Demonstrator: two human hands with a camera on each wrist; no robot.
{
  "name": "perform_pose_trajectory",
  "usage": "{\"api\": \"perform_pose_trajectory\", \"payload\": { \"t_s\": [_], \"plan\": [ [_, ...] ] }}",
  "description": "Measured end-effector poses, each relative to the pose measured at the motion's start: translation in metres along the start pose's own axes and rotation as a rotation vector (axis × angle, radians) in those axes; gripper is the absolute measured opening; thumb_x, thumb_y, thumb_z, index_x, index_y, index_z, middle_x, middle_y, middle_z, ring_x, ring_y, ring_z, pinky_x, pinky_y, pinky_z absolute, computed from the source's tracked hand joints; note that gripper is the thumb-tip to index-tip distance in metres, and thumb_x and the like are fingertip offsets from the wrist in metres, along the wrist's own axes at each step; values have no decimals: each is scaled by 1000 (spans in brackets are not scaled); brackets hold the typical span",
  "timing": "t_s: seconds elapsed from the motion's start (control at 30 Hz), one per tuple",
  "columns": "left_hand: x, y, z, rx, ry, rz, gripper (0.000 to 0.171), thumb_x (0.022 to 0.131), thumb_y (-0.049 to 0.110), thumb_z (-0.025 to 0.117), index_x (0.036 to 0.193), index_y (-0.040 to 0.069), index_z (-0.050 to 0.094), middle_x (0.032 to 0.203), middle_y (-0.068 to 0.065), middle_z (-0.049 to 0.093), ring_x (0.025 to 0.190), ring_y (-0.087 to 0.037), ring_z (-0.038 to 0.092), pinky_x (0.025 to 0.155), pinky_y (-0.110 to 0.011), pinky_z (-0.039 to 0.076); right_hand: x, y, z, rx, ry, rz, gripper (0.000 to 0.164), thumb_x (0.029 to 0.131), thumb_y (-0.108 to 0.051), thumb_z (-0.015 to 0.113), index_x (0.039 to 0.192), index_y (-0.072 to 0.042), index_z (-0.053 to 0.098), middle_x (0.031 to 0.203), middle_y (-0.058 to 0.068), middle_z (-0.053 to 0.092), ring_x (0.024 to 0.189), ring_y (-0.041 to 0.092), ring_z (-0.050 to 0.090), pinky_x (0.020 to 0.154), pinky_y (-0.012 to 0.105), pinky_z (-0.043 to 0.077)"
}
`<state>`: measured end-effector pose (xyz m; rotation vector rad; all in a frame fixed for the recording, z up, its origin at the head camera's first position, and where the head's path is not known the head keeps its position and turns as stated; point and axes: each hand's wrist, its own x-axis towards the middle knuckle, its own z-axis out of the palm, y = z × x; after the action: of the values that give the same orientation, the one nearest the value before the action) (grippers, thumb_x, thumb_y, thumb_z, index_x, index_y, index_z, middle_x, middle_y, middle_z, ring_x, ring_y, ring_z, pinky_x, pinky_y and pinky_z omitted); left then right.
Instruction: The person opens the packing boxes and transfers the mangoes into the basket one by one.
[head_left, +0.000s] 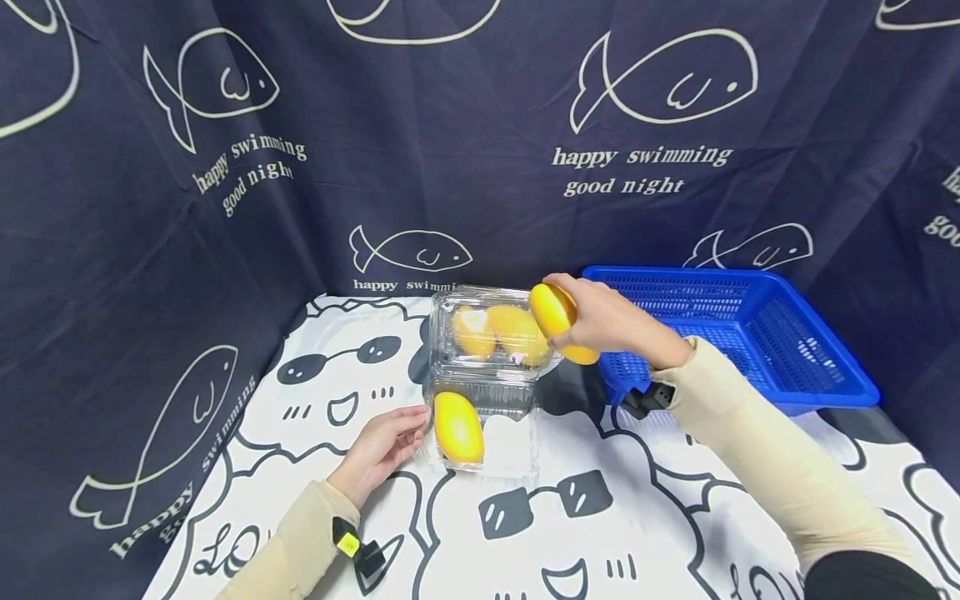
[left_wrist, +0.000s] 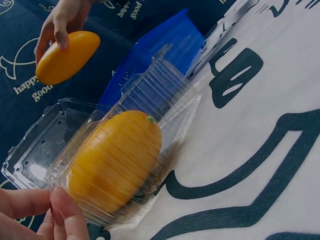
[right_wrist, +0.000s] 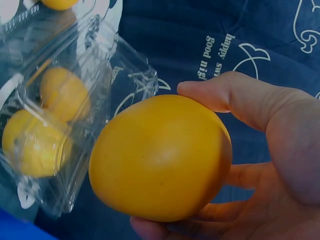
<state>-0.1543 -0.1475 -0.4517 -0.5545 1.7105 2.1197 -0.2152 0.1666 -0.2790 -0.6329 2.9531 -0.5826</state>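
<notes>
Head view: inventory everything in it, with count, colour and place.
Tablecloth: 1, white with black drawings, underneath.
Backdrop: 1, dark blue with white fish and lettering, behind.
Container: 1, clear, open, centre.
Basket: 1, blue, right rear.
Near mango: 1, yellow, in the container's near half.
Far mangoes: 2, yellow, seen through its far half; inside or behind, unclear.
Raised mango: 1, yellow, by the container's right edge.
Wrist devices: 2, black, one per wrist.
Sleeves: 2, beige, both arms.
Fabric: 1, black, lower right.
Left hand: 1, bare, pinching the container's left edge.
Right hand: 1, bare, gripping the raised mango.
</notes>
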Motion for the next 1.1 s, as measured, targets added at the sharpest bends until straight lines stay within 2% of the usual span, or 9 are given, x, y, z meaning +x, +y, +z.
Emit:
{"api": "perform_pose_trajectory", "payload": {
  "t_s": [0.2, 0.53, 0.73, 1.1],
  "plan": [
    [1, 0, 0, 9, 3, 8, 37, 91, 9, 64, 127, 0, 58, 93, -2, 63, 75, -8, 57, 68, -16, 54, 2, 7, -11, -4, -6, 20, 82, 74, -23, 78, 143, -9, 38, 116, 19, 58, 99, 34, 55, 80, 47, 56],
    [2, -1, -1, 23, 8, 5, 37, 91, 10, 64, 126, 0, 59, 92, -2, 63, 75, -8, 57, 67, -17, 54, 6, 18, -32, -30, 33, 50, 80, 74, -20, 77, 143, -8, 39, 120, 20, 59, 100, 36, 55, 78, 49, 55],
    [1, 1, -1, 25, 2, 13, 37, 91, 9, 64, 127, 0, 58, 90, -2, 63, 73, -8, 57, 66, -16, 54, 11, 23, -45, -57, 21, 86, 80, 75, -21, 76, 143, -8, 37, 120, 21, 56, 101, 37, 53, 81, 51, 53],
    [-2, 0, -3, 20, -13, 25, 39, 91, 10, 64, 128, -2, 57, 92, -2, 63, 74, -8, 57, 67, -16, 54, 18, 45, -47, -66, -4, 115, 79, 76, -24, 76, 142, -6, 37, 121, 23, 56, 100, 38, 54, 81, 52, 54]
  ]
}}
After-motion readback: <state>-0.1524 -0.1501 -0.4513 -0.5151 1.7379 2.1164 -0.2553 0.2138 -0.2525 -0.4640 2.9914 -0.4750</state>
